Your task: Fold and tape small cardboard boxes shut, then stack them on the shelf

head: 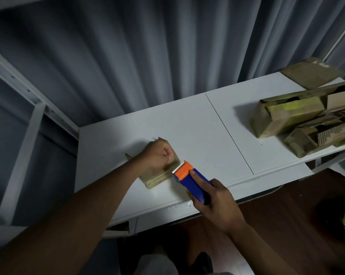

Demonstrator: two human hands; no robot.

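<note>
Head view: two hands, one box, one dispenser.

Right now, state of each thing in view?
small cardboard box: flat on the white shelf, held down, two flap corners sticking out behind.
left hand: curled, pressing on the box.
tape dispenser: gripped, toothed edge at the box.
right hand: gripping the dispenser.
cardboard pile: heaped on the shelf, right end.

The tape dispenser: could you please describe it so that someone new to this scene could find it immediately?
Start at the white shelf board and look to its near edge, just right of the small cardboard box under the left hand. The tape dispenser sits in the right hand. Its blue body and orange toothed head are the only bright colours among brown cardboard.
</note>
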